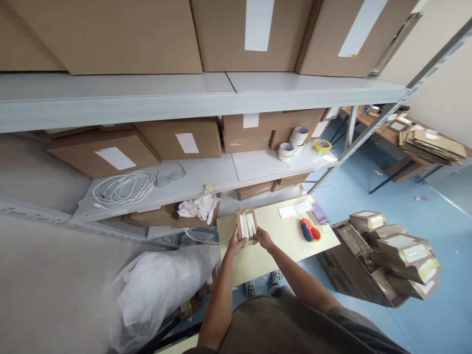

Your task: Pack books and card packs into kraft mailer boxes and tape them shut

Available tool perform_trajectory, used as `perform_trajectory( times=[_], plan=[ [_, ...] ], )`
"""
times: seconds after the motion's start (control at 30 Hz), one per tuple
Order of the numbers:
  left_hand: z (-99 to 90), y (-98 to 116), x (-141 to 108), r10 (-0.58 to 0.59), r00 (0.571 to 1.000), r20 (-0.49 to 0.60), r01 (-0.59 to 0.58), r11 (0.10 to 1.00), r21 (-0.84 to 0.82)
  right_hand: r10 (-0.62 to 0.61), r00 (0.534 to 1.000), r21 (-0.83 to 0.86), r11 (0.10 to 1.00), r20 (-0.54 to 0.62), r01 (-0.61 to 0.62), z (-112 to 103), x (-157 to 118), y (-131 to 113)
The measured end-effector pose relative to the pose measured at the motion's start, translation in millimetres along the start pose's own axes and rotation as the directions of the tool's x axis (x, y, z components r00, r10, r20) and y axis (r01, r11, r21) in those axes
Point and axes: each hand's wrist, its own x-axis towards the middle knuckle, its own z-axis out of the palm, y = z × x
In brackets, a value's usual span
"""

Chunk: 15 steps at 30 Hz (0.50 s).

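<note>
A small cardboard box [246, 222], with a white label and shiny tape across it, is held over the pale yellow table [265, 260]. My left hand [235, 243] grips its near left corner, thumb on top. At the near right corner my right hand [264, 238] has its fingers closed on the same box. To the right on the table lies a red and blue tape dispenser [310, 230]. White paper slips [295, 209] rest near the table's far edge, beside a blurred purple item [319, 215].
A large carton [346, 265] piled with taped parcels [409, 250] stands on the floor at right. Shelves ahead hold big boxes [250, 132], tape rolls [285, 151] and a coiled white cable [123, 188]. Plastic wrap [158, 285] bulges at the table's left.
</note>
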Motion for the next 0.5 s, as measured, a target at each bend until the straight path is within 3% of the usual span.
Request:
perform_trajectory(
  times=[0.13, 0.27, 0.37, 0.5],
  plan=[
    [19.6, 16, 12, 0.042, 0.995, 0.085, -0.044, 0.999, 0.02, -0.023, 0.996, -0.037, 0.999, -0.086, 0.02, -27, -1, -12],
    [58.9, 45, 25, 0.118, 0.963, 0.241, -0.122, 0.992, 0.002, -0.059, 0.971, -0.081, 0.996, -0.23, 0.041, -75, -6, -15],
    [104.1, 72, 30, 0.167, 0.921, 0.351, -0.179, 0.984, 0.0, -0.067, 0.937, -0.043, 0.998, -0.344, 0.055, -120, -16, -9],
    [184.4, 105, 26, 0.206, 0.845, 0.494, -0.239, 0.971, 0.005, -0.066, 0.866, 0.084, 0.989, -0.495, 0.123, -189, -40, 5]
  ],
)
